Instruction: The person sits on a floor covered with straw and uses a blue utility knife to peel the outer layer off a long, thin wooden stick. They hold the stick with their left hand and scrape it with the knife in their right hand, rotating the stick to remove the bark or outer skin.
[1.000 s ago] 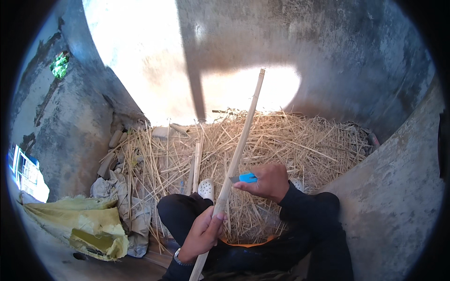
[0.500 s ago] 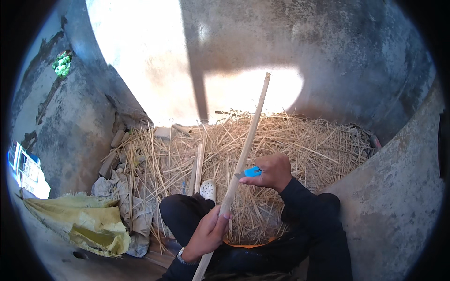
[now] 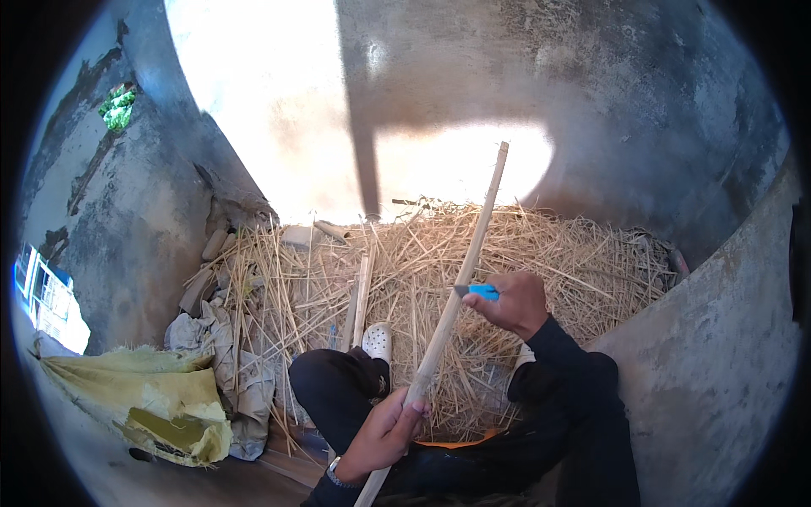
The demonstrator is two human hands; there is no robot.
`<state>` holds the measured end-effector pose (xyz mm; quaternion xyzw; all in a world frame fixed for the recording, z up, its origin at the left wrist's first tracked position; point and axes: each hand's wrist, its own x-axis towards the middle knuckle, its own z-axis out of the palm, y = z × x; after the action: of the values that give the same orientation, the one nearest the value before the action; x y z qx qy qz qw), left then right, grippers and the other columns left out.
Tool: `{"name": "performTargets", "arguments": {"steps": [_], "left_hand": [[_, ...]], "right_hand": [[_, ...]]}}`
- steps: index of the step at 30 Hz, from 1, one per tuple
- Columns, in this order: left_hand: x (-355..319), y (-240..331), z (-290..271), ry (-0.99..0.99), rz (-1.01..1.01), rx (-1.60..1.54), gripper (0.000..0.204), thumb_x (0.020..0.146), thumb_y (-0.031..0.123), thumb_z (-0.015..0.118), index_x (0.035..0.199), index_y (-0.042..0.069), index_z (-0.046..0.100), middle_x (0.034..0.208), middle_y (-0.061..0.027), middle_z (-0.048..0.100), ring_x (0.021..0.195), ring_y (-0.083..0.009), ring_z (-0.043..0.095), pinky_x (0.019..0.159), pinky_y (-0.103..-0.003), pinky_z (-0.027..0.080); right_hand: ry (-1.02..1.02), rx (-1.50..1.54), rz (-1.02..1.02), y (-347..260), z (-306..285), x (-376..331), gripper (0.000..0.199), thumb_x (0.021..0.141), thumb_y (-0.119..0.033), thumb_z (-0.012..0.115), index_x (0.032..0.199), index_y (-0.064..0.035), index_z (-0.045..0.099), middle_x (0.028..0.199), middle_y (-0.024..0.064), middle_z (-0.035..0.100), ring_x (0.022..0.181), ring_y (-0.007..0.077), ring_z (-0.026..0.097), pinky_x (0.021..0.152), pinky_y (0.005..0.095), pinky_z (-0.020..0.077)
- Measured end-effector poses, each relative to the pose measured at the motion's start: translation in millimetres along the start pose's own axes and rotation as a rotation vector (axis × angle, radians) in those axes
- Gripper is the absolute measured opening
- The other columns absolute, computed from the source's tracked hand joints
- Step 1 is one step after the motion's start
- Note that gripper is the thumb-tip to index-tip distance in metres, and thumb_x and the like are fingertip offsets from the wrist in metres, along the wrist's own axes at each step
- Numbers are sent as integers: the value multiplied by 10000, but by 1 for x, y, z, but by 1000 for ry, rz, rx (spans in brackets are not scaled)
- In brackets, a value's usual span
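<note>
A grey concrete wall (image 3: 625,101) stands in front of me, with bright sunlit patches at its left and centre. A layer of loose straw-coloured strips (image 3: 574,253) covers the floor at its base. A yellow sack (image 3: 127,384) lies at my left, with a crumpled grey cloth (image 3: 203,336) just beside it. The long pale stick (image 3: 441,342) extends diagonally between my knees, its lower end near my body and its upper end tilted away to the right, above the straw-coloured strips. My left hand (image 3: 384,435) is closed around the lower section of the stick. My right hand (image 3: 515,302) is closed around a blue-handled knife (image 3: 483,292), well above the left hand along the stick. A white perforated clog (image 3: 377,340) is on my left foot, to the left of the stick. The knife's dark blade points left and meets the stick's right edge. A metallic wristband (image 3: 338,473) encircles my left wrist.
</note>
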<state>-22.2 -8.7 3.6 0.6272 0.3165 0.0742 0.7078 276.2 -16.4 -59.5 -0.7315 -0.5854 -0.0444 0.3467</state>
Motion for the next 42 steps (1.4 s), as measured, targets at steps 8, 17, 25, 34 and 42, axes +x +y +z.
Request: {"name": "performTargets", "arguments": {"steps": [8, 17, 25, 34, 42], "left_hand": [[5, 8, -6, 66, 9, 58, 284, 1035, 312, 431, 1014, 50, 537, 648, 32, 465, 507, -33, 415, 469, -200, 341], [12, 5, -2, 100, 42, 49, 261, 1030, 315, 440, 996, 66, 510, 603, 45, 432, 436, -30, 383, 412, -183, 318], [15, 6, -5, 107, 72, 134, 257, 1034, 312, 427, 993, 72, 507, 621, 52, 425, 459, -25, 379, 427, -183, 315], [2, 0, 3, 3, -12, 1, 255, 1038, 265, 429, 1051, 34, 536, 668, 42, 460, 556, -28, 419, 496, -205, 348], [6, 2, -3, 83, 68, 74, 302, 1035, 293, 427, 1110, 26, 547, 615, 46, 430, 495, -31, 388, 457, -195, 316]], "right_hand": [[-91, 6, -167, -50, -7, -25, 671, 723, -745, 628, 500, -121, 518, 443, 67, 472, 398, 265, 526, 419, 380, 401], [0, -35, -167, -37, -3, -12, 684, 699, -752, 643, 477, -120, 501, 442, 63, 480, 394, 248, 527, 419, 371, 407], [7, -132, -69, -30, 4, -7, 703, 742, -779, 572, 512, -114, 554, 440, 47, 489, 403, 245, 536, 423, 379, 413], [-51, 21, 133, -3, -7, 1, 752, 797, -795, 478, 561, -95, 616, 462, 74, 511, 418, 258, 550, 433, 402, 417], [-78, 43, -159, -51, -4, -29, 711, 728, -782, 588, 497, -112, 524, 442, 71, 482, 395, 259, 543, 401, 382, 412]]}}
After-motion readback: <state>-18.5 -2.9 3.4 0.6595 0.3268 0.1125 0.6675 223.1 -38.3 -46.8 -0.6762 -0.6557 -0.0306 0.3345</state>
